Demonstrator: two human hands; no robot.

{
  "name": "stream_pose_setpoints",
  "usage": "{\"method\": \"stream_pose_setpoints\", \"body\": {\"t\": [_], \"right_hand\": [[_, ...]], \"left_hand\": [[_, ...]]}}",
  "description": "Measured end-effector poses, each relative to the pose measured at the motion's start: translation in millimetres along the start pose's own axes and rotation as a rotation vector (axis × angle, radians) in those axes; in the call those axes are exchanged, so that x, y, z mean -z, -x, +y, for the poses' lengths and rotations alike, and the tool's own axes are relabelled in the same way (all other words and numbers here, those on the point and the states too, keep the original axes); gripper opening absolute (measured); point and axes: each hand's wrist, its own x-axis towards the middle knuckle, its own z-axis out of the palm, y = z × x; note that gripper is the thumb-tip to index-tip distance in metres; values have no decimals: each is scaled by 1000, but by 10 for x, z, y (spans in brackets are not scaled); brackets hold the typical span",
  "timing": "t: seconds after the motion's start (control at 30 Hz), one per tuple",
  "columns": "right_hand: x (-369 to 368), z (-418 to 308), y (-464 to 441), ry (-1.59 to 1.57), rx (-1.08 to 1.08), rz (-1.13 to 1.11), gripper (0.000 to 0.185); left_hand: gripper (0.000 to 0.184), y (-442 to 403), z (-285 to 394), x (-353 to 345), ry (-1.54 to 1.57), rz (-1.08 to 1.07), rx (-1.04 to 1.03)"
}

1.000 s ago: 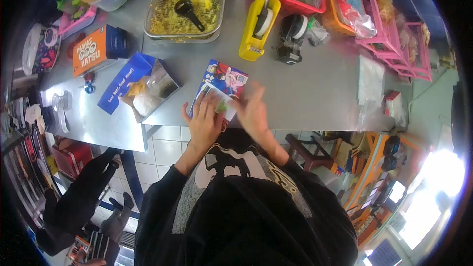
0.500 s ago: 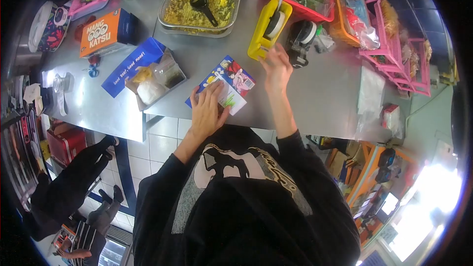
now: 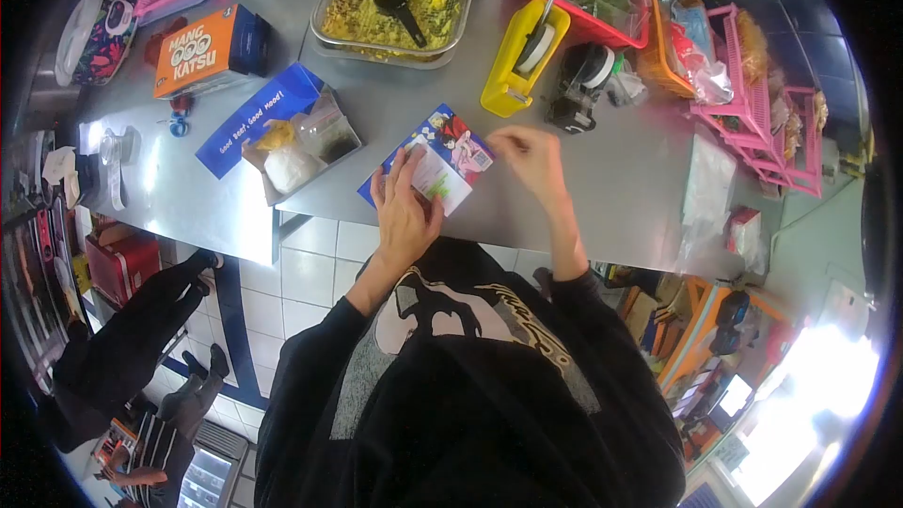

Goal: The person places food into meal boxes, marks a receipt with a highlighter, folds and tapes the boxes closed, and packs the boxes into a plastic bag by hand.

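My left hand (image 3: 404, 216) lies with fingers stretched over a white printed paper slip (image 3: 453, 192), pressing it onto a blue box with cartoon figures (image 3: 442, 122). Just off the box's right edge, my right hand (image 3: 538, 169) has thumb and fingers pinched together. Anything between those fingertips is too small to make out. Beyond that hand stands a yellow tape dispenser (image 3: 503, 102) with a white-cored roll. To the left of the blue box is an open box (image 3: 324, 152) holding white rice, fried food and a small packet.
A tray of yellow food (image 3: 343, 33) with a black scoop (image 3: 403, 14) sits at the back. An orange box (image 3: 193, 61) stands left. A black device with a white roll (image 3: 569, 111), a red basket (image 3: 640, 36) and pink racks (image 3: 748, 132) are right. People stand at lower left.
My right hand has moved from the yellow tape dispenser back toward the blue box's right edge. My left hand stays on the paper slip.
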Motion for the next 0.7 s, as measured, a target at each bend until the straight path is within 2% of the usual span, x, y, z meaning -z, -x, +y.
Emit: {"method": "stream_pose_setpoints", "body": {"t": [0.03, 0.07, 0.13, 0.17, 0.23, 0.27, 0.33, 0.37, 0.43, 0.5, 0.57, 0.6, 0.67, 0.7], "right_hand": [[18, -103, -20, 143, 230, -225, 7], [-30, -190, -100, 143, 233, -225, 7], [-275, -345, -305, 469, 341, -596, 22], [-426, -359, -351, 468, 347, -599, 22], [-709, -342, -411, 860, 581, -563, 42], [-773, -419, -464, 860, 584, -568, 42], [-831, -612, -568, 973, 247, -680, 59], [-814, -591, -576, 975, 250, -686, 59], [-669, -514, -609, 1002, 358, -566, 50], [-447, -574, -530, 1037, 317, -368, 44], [-162, -385, -436, 754, 429, 97, 30], [-33, -223, -435, 757, 429, 94, 30], [142, 55, -419, 397, 221, 403, 29], [135, 146, -417, 398, 215, 414, 29]], "left_hand": [[67, 9, 0, -7, 1, -3, 0], [64, 10, -11, -21, 3, 17, -5], [61, 23, -24, -42, 2, 42, -4], [59, 26, -37, -48, -18, 37, -24], [57, 19, -33, -34, -40, 34, -38], [55, 2, -12, -9, -90, -28, -14], [54, 2, -11, 12, -139, -87, 16], [54, 19, -16, 14, -176, -104, -3], [54, 20, -20, 30, -213, -115, -25], [51, 17, -7, 66, -229, -156, -4], [51, 28, -17, 66, -207, -123, 9], [51, 40, -16, 65, -185, -95, 15], [52, 61, -32, 95, -170, -64, 44], [53, 69, -51, 118, -157, -36, 71]]}}
